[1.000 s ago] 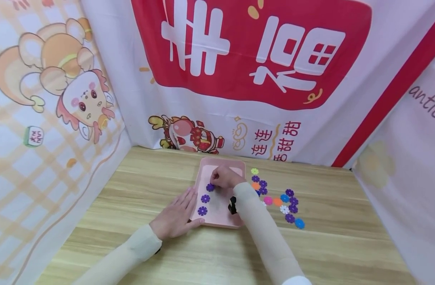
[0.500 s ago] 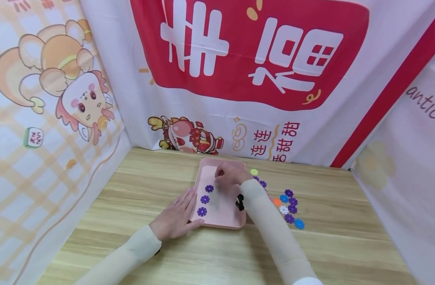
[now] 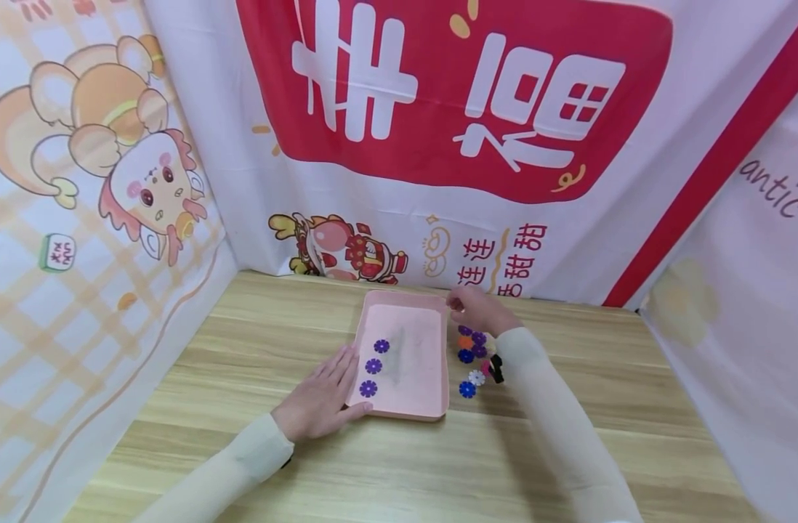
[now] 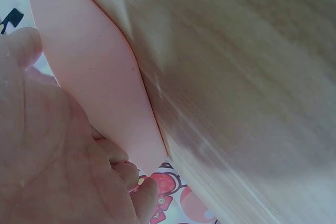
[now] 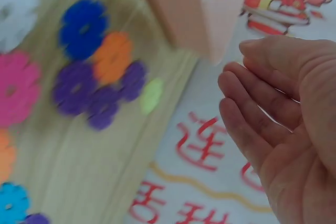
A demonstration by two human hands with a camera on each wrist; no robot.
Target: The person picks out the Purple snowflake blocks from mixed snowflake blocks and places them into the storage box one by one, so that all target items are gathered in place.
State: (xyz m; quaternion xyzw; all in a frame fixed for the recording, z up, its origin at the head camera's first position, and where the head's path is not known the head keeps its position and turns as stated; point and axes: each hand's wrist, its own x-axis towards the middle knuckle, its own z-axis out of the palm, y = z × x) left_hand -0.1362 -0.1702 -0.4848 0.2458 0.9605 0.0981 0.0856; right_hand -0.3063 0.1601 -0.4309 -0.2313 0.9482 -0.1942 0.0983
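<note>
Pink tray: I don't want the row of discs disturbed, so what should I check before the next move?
1. Tray flat on the table: ok.
2. Left hand touching the tray: ok, at its left side.
3. Left hand pressing firmly enough: cannot tell.
4. Three purple discs in the tray spaced apart: ok, in a slanting row.
5. Right hand free: ok, it holds nothing.
6. Loose purple discs well separated: not ok, they cluster beside an orange disc.

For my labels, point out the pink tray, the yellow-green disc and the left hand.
Pink tray (image 3: 413, 356), head view: its bare floor.
Yellow-green disc (image 5: 152, 96), right wrist view: middle of its face.
Left hand (image 3: 319, 398), head view: back of the hand.
</note>
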